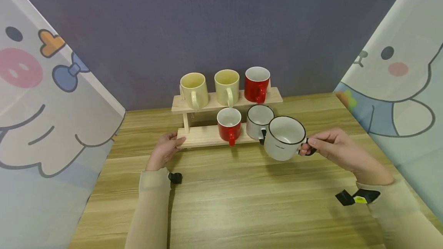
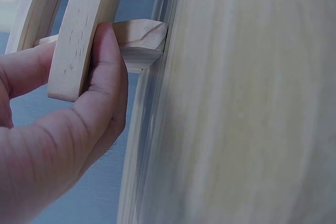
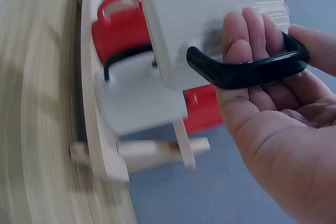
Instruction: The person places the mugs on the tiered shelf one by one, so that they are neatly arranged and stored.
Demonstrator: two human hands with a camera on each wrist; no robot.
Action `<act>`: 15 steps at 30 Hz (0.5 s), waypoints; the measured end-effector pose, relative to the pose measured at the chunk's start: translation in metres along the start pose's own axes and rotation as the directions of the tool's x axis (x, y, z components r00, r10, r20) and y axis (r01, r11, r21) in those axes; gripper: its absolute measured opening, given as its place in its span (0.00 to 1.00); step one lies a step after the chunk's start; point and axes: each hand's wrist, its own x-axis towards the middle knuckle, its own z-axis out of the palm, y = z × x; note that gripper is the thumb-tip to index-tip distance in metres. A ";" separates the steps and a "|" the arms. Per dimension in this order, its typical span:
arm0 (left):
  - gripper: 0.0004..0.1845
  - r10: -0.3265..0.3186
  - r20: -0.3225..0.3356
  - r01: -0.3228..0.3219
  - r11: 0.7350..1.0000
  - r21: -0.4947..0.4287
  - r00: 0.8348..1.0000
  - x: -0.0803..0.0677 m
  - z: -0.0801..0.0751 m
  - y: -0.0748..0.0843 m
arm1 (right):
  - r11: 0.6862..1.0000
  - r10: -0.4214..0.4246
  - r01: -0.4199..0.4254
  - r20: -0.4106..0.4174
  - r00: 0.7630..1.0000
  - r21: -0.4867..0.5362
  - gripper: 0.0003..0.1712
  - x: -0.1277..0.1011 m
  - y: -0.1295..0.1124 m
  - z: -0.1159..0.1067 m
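Wooden table (image 1: 242, 203), grey wall behind, cartoon curtains either side. Right hand (image 1: 337, 151) has fingers curled through the black handle of a white mug (image 1: 284, 137), held in the air just off the rack's (image 1: 204, 135) lower shelf, near a second white mug (image 1: 259, 120). Left hand (image 1: 166, 149) pinches the rack's left end. Best keep the mug level, clear of its neighbour; open table lies in front.

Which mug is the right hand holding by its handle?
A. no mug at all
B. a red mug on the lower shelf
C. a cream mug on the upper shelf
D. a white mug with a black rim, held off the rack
D: the right hand grips the black handle of the white mug, in front of the wooden rack and clear of both shelves.
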 end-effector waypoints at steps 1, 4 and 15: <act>0.43 0.000 0.000 0.000 1.000 0.000 1.000 0.000 0.000 0.000 | 1.000 0.019 -0.019 -0.005 1.000 -0.008 0.17 0.002 0.000 0.004; 0.43 -0.004 -0.006 0.004 1.000 -0.006 1.000 0.001 -0.001 -0.001 | 0.997 0.066 -0.066 -0.014 0.998 -0.030 0.15 0.010 0.001 0.016; 0.43 -0.001 -0.003 0.001 1.000 -0.021 1.000 -0.001 0.000 0.001 | 0.992 0.114 -0.114 -0.003 0.993 -0.055 0.12 0.044 0.016 0.059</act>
